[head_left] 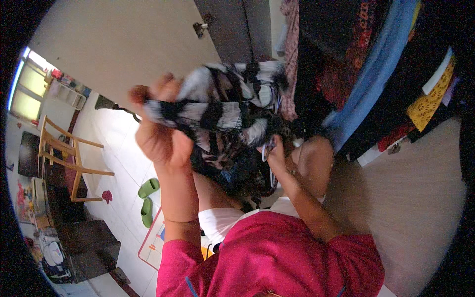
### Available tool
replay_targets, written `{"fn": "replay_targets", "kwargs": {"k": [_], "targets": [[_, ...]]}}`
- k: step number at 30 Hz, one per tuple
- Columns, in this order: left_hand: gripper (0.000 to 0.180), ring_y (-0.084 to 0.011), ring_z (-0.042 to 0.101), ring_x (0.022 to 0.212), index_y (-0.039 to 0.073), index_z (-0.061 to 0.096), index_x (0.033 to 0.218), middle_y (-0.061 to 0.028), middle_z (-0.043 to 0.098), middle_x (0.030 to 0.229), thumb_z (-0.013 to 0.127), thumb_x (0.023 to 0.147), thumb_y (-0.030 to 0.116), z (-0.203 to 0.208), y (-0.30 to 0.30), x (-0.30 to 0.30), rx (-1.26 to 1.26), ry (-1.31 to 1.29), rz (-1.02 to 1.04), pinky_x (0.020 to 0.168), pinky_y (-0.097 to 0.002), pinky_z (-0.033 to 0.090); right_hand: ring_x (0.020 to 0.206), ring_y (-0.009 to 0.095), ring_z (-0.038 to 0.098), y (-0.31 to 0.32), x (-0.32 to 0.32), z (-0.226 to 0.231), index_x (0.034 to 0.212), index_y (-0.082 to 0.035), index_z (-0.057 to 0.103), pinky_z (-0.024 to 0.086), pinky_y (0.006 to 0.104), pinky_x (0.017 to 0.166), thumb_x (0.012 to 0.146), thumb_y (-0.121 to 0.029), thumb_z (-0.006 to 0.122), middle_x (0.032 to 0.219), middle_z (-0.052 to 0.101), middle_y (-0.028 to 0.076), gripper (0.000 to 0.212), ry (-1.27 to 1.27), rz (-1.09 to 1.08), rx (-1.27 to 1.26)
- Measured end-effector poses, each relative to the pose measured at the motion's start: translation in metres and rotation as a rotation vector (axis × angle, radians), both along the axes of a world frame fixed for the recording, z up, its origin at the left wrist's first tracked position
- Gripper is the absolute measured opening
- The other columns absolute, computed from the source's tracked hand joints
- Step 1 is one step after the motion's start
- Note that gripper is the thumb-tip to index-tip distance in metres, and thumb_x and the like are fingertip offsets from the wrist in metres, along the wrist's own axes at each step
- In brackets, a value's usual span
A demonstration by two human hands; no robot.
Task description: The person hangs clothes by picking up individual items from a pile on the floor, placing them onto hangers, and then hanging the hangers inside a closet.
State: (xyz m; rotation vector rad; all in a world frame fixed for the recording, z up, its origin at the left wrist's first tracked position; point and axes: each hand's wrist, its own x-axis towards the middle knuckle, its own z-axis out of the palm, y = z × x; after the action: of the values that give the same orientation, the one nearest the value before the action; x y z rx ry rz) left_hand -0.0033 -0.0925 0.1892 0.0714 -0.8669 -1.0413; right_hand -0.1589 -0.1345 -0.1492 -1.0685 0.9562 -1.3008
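Note:
A black-and-white patterned garment (232, 106) is bunched and lifted in front of me. My left hand (158, 128) is raised with its fingers closed around the garment's left end. My right hand (277, 151) sits lower, gripping the garment's lower right part, partly hidden by the fabric. Both forearms rise from my pink shirt (277, 252) at the bottom. My bare knees and white shorts (222, 220) show below the cloth.
An open wardrobe with hanging clothes, a blue cloth (376, 69) and a yellow patterned one (430, 101), fills the upper right. A wooden chair (64, 156), green slippers (147, 198) and a dark cabinet (89, 245) stand on the tiled floor at left. A door (123, 44) is behind.

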Motion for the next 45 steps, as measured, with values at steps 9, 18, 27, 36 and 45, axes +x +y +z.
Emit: {"fn": "replay_targets", "kwargs": {"k": [9, 18, 27, 36, 45], "targets": [[0.026, -0.0263, 0.052, 0.1, 0.009, 0.053, 0.113, -0.0115, 0.057, 0.104, 0.046, 0.089, 0.019, -0.007, 0.019, 0.054, 0.111, -0.026, 0.381, 0.092, -0.0417, 0.037, 0.084, 0.013, 0.053, -0.007, 0.023, 0.104, 0.115, -0.01, 0.045, 0.043, 0.026, 0.07, 0.084, -0.021, 0.053, 0.102, 0.054, 0.002, 0.034, -0.126, -0.015, 0.036], [0.04, -0.0185, 0.052, 0.092, 0.001, 0.044, 0.119, -0.0089, 0.053, 0.105, 0.056, 0.082, 0.011, -0.16, 0.091, 0.116, 0.892, -0.107, 0.962, 0.081, -0.0299, 0.042, 0.088, 0.012, 0.053, -0.007, -0.009, 0.199, 0.115, -0.01, 0.047, 0.042, 0.0266, 0.076, 0.088, -0.03, 0.046, 0.105, 0.054, 0.001, 0.033, -0.193, 0.052, 0.244], [0.079, -0.0285, 0.041, 0.109, 0.002, 0.031, 0.125, -0.0156, 0.035, 0.12, 0.074, 0.058, 0.004, -0.162, 0.079, -0.053, 0.625, -0.977, 0.708, 0.093, -0.0339, 0.034, 0.09, 0.017, 0.053, 0.015, 0.032, 0.228, 0.111, -0.006, 0.044, 0.043, 0.0289, 0.079, 0.076, 0.001, 0.052, 0.099, 0.057, 0.007, 0.036, -0.141, 0.341, 0.046], [0.017, -0.0095, 0.05, 0.075, -0.002, 0.056, 0.09, -0.002, 0.057, 0.079, 0.045, 0.077, -0.001, -0.141, 0.079, 0.045, 0.788, -0.548, 0.964, 0.069, -0.0226, 0.041, 0.08, 0.018, 0.056, -0.01, 0.005, 0.211, 0.099, -0.001, 0.048, 0.045, 0.0299, 0.071, 0.066, -0.014, 0.074, 0.086, 0.059, 0.01, 0.044, 0.455, 0.558, -0.124], [0.033, -0.0229, 0.06, 0.073, -0.003, 0.058, 0.089, -0.0123, 0.062, 0.085, 0.034, 0.081, 0.018, -0.083, 0.096, 0.109, 0.966, -0.092, 0.671, 0.068, -0.032, 0.049, 0.062, 0.015, 0.053, -0.016, -0.007, 0.22, 0.083, -0.001, 0.058, 0.043, 0.0291, 0.058, 0.075, -0.032, 0.066, 0.069, 0.058, 0.007, 0.033, 0.874, 0.758, -0.163]]}}
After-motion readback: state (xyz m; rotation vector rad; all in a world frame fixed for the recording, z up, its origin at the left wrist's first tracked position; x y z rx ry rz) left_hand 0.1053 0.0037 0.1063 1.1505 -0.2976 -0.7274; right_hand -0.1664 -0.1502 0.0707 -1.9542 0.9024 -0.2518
